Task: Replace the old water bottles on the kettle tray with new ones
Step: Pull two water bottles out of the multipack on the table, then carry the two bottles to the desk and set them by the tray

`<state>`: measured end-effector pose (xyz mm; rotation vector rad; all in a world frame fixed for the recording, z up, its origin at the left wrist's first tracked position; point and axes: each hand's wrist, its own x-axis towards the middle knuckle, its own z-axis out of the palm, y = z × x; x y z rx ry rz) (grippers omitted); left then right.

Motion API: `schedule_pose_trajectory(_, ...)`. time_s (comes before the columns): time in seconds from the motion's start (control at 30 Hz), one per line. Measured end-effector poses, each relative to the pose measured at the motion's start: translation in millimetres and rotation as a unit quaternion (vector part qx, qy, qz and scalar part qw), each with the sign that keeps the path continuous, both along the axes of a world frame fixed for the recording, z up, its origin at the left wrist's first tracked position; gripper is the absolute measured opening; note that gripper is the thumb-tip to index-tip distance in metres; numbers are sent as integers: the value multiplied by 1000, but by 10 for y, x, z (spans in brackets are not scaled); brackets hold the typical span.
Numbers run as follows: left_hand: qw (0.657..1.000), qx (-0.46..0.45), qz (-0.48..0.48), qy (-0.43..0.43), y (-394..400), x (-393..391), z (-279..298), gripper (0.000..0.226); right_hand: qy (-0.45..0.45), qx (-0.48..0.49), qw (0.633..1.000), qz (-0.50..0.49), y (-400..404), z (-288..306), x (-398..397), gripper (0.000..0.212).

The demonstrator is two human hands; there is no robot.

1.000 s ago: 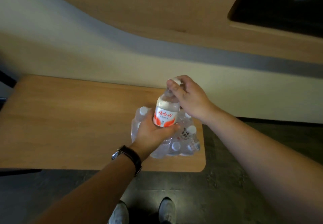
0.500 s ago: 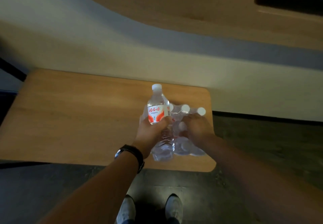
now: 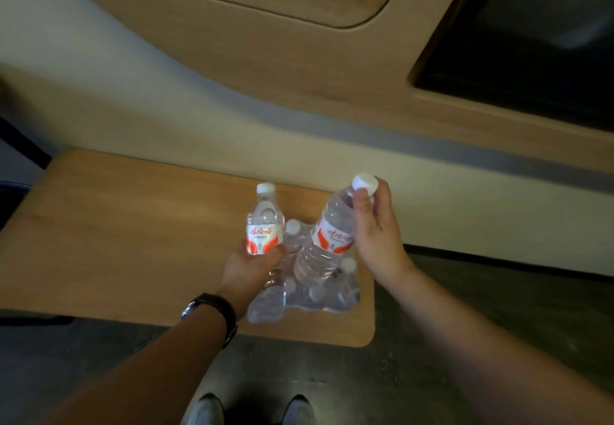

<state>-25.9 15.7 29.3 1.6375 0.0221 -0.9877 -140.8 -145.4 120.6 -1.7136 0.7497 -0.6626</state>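
My left hand [image 3: 250, 267] grips a clear water bottle [image 3: 264, 222] with a red-and-white label and a white cap, held upright. My right hand [image 3: 377, 230] holds a second, like bottle [image 3: 327, 235] by its neck and white cap, tilted with its base over the pack. Under both lies a shrink-wrapped pack of bottles [image 3: 319, 291] near the right front corner of the wooden table [image 3: 133, 242]. No kettle tray is in view.
A pale wall with a curved wooden panel [image 3: 265, 42] rises behind the table. A dark screen or recess [image 3: 531, 36] sits at the upper right. Dark floor and my shoes [image 3: 252, 409] lie below the table's front edge.
My right hand has lifted a second bottle out of the pack by its cap. My left hand still holds the first bottle upright, in about the same place.
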Motion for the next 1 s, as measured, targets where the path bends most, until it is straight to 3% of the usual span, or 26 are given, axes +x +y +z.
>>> schedule_pose_trajectory(0.07,999,1,23,-24,148,19,199,27,-8,64,998,-13,39,222,167,17)
schedule_pose_trajectory(0.13,998,7,41,-49,339,39,445,25,12,96,995,-3,113,428,319,42)
schedule_pose_trajectory(0.3,990,4,106,-95,988,36,1147,29,85,89,987,104,647,934,754,59)
schedule_pose_trajectory(0.63,938,-16,296,-179,3258,-154,2251,37,83,68,933,343,3101,1973,1649,50)
schedule_pose_trajectory(0.77,907,7,373,-198,4335,-275,2625,60,84,60,896,432,4271,2344,1836,52)
schedule_pose_trajectory(1.0,855,36,462,-235,6167,-228,3019,81,69,35,855,513,6269,2760,2127,50)
